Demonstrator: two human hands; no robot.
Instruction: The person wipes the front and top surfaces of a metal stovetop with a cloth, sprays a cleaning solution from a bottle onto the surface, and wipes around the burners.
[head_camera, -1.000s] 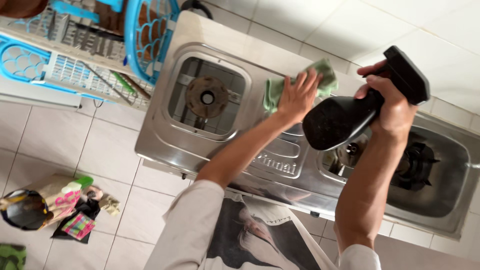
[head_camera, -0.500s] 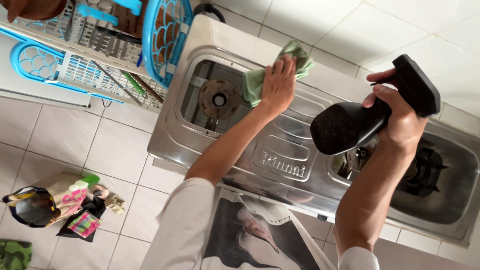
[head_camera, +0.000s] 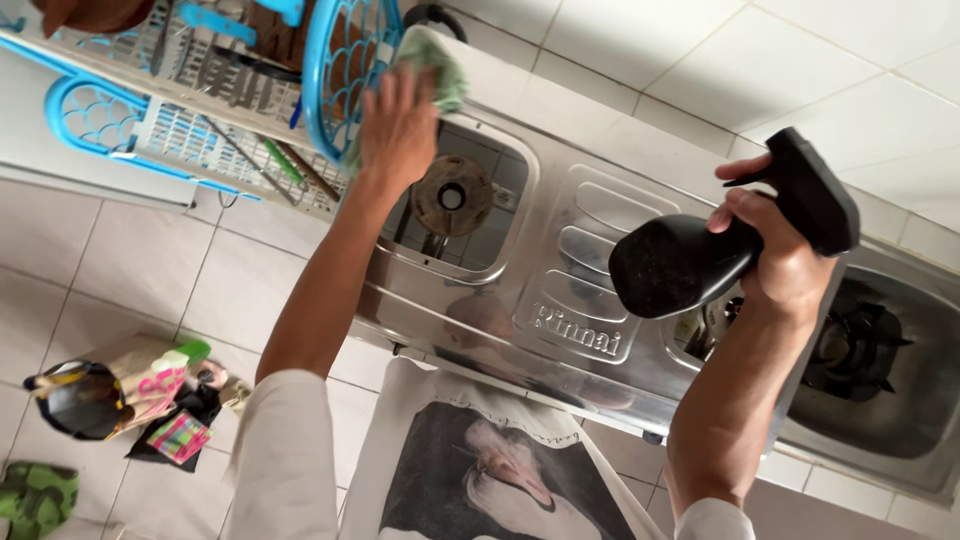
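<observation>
Just one view here, a head-worn cam looking pretty much straight down past the wearer's shirt front onto a steel gas stove (head_camera: 560, 300), close enough that both forearms run up from the bottom edge. The frame sits rolled, so the stove runs diagonally from upper left to lower right, with floor tiles (head_camera: 120, 260) along the left side.

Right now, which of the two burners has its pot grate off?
The burner beside the left hand and its green cloth: bare ring, no grate. The other burner, below the right hand, keeps its black grate.
</observation>
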